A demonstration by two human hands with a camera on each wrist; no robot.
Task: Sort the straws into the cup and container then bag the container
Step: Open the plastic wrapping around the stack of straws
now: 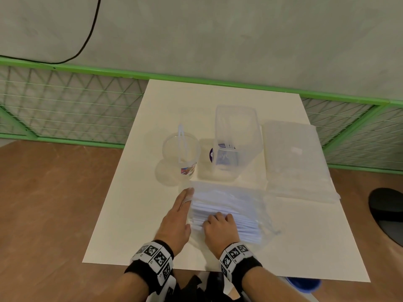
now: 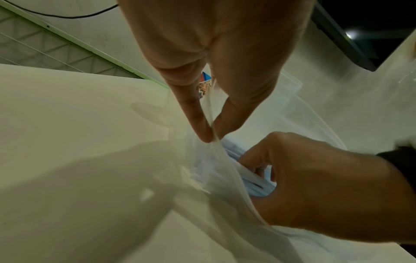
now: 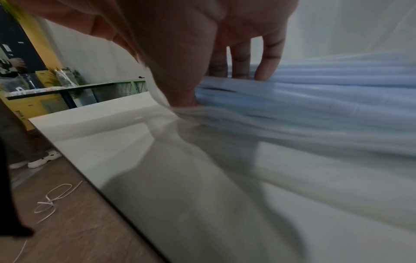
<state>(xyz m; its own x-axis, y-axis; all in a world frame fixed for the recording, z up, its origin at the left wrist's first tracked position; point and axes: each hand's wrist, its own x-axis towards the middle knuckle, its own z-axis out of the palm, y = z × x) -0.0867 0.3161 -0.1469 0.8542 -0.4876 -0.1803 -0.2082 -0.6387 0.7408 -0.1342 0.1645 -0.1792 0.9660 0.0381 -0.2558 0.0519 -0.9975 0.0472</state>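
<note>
Nearest the camera, at the front edge of the white board (image 1: 135, 225), two wrists w/ black bands and coded markers are being shown reaching fwd. Just beyond them, the right hand (image 1: 220, 228) is being pushed into the mouth of a clear plastic bag (image 1: 257, 205) that is lying flat on the board; its fingers (image 3: 268, 58) are being curled down onto the straws (image 1: 218, 212) inside, thumb under the bundle, so a bunch is being gripped. Beside it, to the left, the left hand (image 1: 175, 221) is being held at the bag's open edge: in the left wrist view two fingertips (image 2: 202, 131) are being pressed together on a fold of the film, pinching it and keeping the mouth open. The straws are being seen as a thick stack of thin, pale blue-white sticks, all lying parallel across the bag, w/ ends pointing toward the hands.

Further back, approx. mid-board, a clear cup (image 1: 182, 153) w/ a coloured print near its base is standing upright, a couple of straws leaning in it. Just right of the cup, apart from it, a tall clear container (image 1: 236, 138) is standing open, w/ a few straws and a dark label visible through its wall. To its right, a second clear bag (image 1: 298, 162) is lying flat. Behind the board, a green mesh fence (image 1: 65, 105) and a grey wall w/ a black cable (image 1: 91, 29) are being seen.
</note>
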